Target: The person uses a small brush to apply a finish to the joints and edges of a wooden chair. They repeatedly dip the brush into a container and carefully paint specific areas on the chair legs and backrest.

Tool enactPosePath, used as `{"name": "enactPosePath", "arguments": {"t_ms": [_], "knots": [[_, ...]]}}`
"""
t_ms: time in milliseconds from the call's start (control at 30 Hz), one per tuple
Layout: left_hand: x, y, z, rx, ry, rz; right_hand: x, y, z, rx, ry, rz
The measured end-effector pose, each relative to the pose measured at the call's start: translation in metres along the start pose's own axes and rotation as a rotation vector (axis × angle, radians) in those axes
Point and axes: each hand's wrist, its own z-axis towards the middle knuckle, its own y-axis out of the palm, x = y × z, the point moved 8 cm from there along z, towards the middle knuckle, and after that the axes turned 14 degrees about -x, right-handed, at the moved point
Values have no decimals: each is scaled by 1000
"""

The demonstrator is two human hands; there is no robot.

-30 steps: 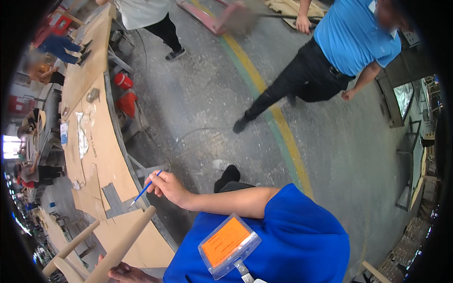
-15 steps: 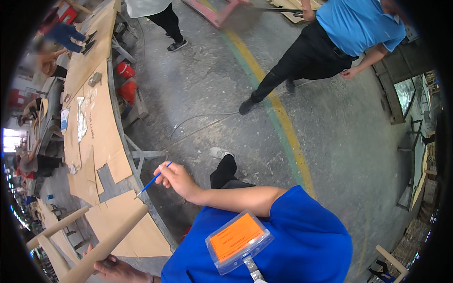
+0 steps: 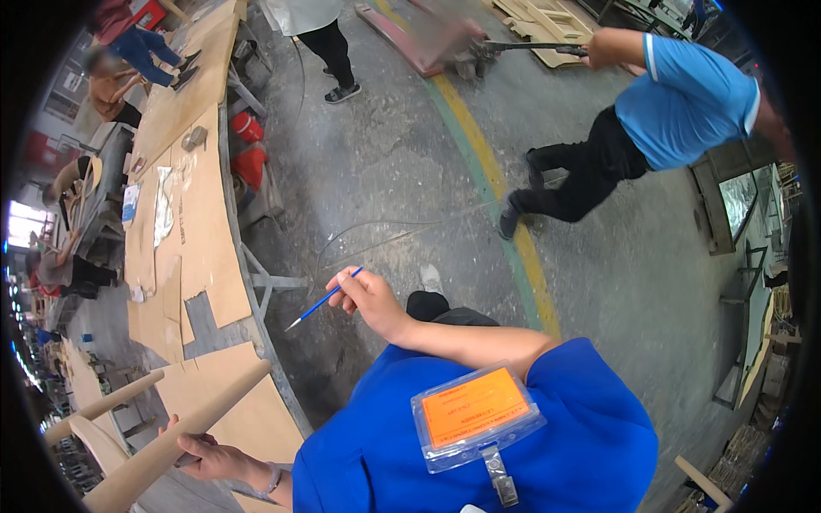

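My right hand [image 3: 366,299] pinches a slim blue paintbrush [image 3: 323,309], its pale tip slanting down and left, in the air beside the table edge and apart from the wood. At lower left, my left hand [image 3: 209,457] curls around a round wooden leg [image 3: 188,419] of a pale, unpainted frame, perhaps part of a chair. A small greyish thing shows by the left fingers; its kind is unclear. A second wooden bar [image 3: 111,408] and a curved piece [image 3: 98,445] belong to the same frame, which runs out of view.
A long worktable under brown cardboard [image 3: 201,265] stretches away on the left, with a metal block [image 3: 195,137] on it. A person in light blue [image 3: 676,111] grips the handle of a red pallet truck [image 3: 402,38]. A cable [image 3: 368,224] crosses the floor.
My right hand and the paintbrush have moved away from the wooden leg, toward the right and up. The person in light blue has stepped right, and my view has shifted.
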Motion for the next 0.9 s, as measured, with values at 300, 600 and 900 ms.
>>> {"name": "enactPosePath", "arguments": {"t_ms": [300,600,900], "knots": [[-22,31,29,141,-3,30,-174,-166,24,320,-324,-386],[-43,29,53,212,-66,181,-280,-257,6,517,-466,-468],[-53,25,59,234,-60,170,-267,-251,39,449,-406,-422]]}}
